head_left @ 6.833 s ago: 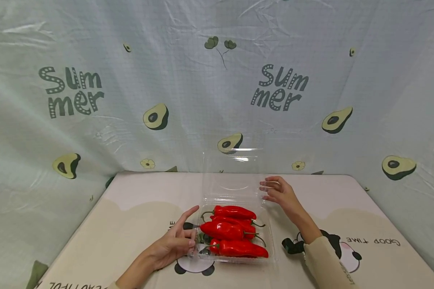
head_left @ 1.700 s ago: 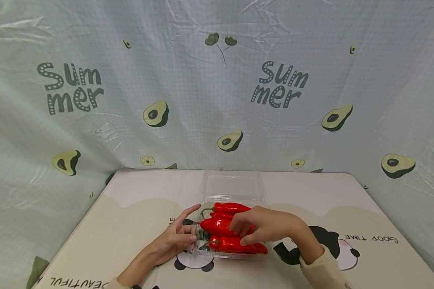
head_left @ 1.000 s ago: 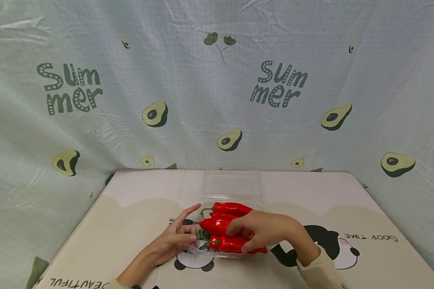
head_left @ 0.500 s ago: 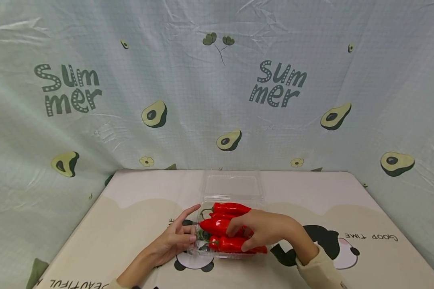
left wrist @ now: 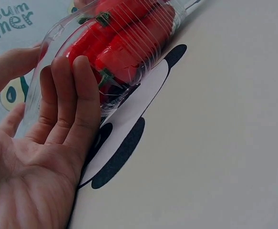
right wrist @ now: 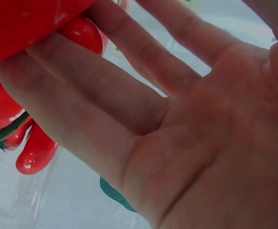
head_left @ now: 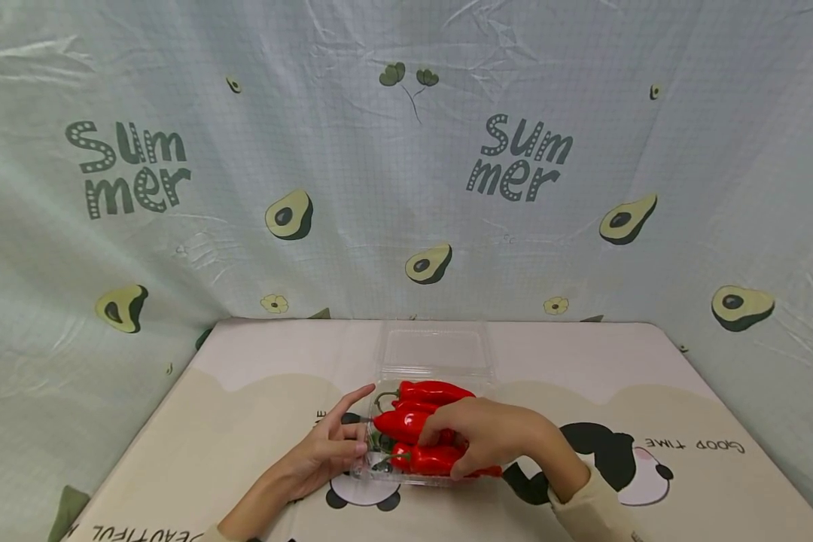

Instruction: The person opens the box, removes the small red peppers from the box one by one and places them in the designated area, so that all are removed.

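A clear plastic clamshell box [head_left: 416,479] holds several shiny red peppers with green stems, and its hinged lid [head_left: 436,351] lies folded back behind it. At the box's left wall, my left hand [head_left: 325,455] rests with its middle fingers [left wrist: 66,102] fairly straight against the plastic, index finger extended. My right hand [head_left: 491,433] reaches down over the right half of the box. Its thumb is in front of the nearest red pepper [head_left: 423,458] and its fingers behind, pinching it. In the right wrist view that pepper [right wrist: 19,26] hides the fingertips.
Under the box is a pale tabletop [head_left: 257,436] printed with pandas and lettering. A hanging cloth [head_left: 352,150] with avocado prints stands behind it and at both sides.
The lid, earlier raised, now lies back on the table. My right hand has come from beside the lid onto the peppers and has shifted only slightly since. My left hand stays put.
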{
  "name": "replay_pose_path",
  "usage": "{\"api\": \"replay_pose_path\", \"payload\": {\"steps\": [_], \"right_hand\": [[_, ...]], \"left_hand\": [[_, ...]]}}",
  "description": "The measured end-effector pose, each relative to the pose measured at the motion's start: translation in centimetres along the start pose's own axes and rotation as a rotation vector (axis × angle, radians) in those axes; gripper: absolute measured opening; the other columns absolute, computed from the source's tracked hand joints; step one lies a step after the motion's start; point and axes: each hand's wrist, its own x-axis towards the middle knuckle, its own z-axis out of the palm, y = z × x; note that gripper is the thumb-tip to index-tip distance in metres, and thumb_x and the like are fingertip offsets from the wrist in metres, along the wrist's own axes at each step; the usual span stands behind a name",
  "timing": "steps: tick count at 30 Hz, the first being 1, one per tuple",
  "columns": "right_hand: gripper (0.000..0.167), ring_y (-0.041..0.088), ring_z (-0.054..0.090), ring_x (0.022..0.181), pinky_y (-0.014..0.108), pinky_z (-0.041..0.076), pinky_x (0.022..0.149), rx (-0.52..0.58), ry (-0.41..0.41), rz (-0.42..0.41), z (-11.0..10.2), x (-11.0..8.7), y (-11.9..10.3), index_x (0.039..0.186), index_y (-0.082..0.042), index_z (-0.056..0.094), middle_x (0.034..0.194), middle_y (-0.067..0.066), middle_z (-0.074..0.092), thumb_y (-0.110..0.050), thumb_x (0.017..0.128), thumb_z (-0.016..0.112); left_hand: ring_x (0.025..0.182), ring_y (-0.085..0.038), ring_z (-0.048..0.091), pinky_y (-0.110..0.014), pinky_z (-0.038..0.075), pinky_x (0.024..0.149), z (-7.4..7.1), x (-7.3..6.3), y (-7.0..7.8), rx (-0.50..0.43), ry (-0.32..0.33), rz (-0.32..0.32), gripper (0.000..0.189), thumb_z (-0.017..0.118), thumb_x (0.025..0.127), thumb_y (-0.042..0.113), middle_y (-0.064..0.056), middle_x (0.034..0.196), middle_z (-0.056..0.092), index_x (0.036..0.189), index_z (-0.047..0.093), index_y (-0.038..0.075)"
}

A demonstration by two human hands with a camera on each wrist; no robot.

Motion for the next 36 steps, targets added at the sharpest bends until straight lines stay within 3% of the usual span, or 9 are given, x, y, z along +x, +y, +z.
{"api": "replay_pose_path", "payload": {"steps": [9,19,29,36], "right_hand": [[0.042,0.007,0.057,0.114,0.034,0.057,0.094,-0.108,0.032,0.018,0.39,0.52,-0.48,0.114,-0.026,0.074,0.115,-0.013,0.070,-0.016,0.077,0.090],[0.039,0.005,0.058,0.106,0.034,0.057,0.090,-0.200,0.058,0.007,0.60,0.61,-0.59,0.112,-0.023,0.076,0.111,-0.012,0.069,-0.020,0.076,0.090],[0.038,0.006,0.058,0.106,0.032,0.059,0.088,-0.228,0.063,-0.003,0.54,0.43,-0.55,0.113,-0.023,0.076,0.112,-0.011,0.069,-0.019,0.077,0.088],[0.041,0.008,0.058,0.110,0.033,0.058,0.090,-0.182,0.048,0.007,0.29,0.31,-0.18,0.115,-0.024,0.075,0.115,-0.012,0.069,-0.014,0.077,0.084]], "left_hand": [[0.080,-0.010,0.063,-0.023,0.055,0.074,-0.08,-0.01,-0.17,-0.006,-0.030,0.031,0.090,0.057,0.097,-0.002,0.002,0.092,0.060,0.166,0.006,0.026],[0.082,-0.010,0.064,-0.023,0.056,0.076,-0.04,0.01,-0.19,-0.011,-0.038,0.038,0.089,0.055,0.098,-0.002,0.003,0.092,0.060,0.166,0.006,0.027],[0.081,-0.010,0.063,-0.023,0.055,0.075,0.12,0.27,-0.10,-0.008,-0.027,0.034,0.090,0.057,0.097,-0.001,0.002,0.092,0.060,0.166,0.005,0.026],[0.081,-0.010,0.063,-0.023,0.055,0.074,0.18,0.37,-0.10,-0.010,-0.025,0.037,0.090,0.057,0.097,-0.001,0.002,0.092,0.061,0.166,0.005,0.025]]}}
